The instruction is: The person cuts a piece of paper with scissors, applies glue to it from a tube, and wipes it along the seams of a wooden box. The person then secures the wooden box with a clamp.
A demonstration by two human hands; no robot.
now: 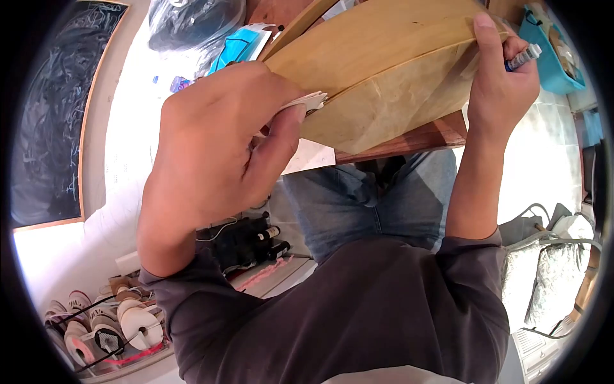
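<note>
"Where is the big wooden piece (390,67)?"
"It's up in front of the person, above the edge of the brown table (416,137) and their knees. It has two curved sides that meet in a long seam."

"What is the right hand (505,83) doing?"
"It grips the far end. The thumb presses on top and the fingers curl under, I think so the wood won't slip or tip. A little tube (524,57) is tucked in those bent fingers too, maybe to keep it close."

"And the left hand (214,134)?"
"Its thumb and fingers pinch a folded white scrap (312,100), right by the near end of the seam. Perhaps it's folded so it's thick enough to hold. I can't tell if it's paper or cloth."

"Can you read anything?"
"No. The tube has tiny print, too small for me. The blackboard (61,115) has chalk scribbles, but I can't make out a word. A purple packet (180,83) shows no name I can read, either."
</note>
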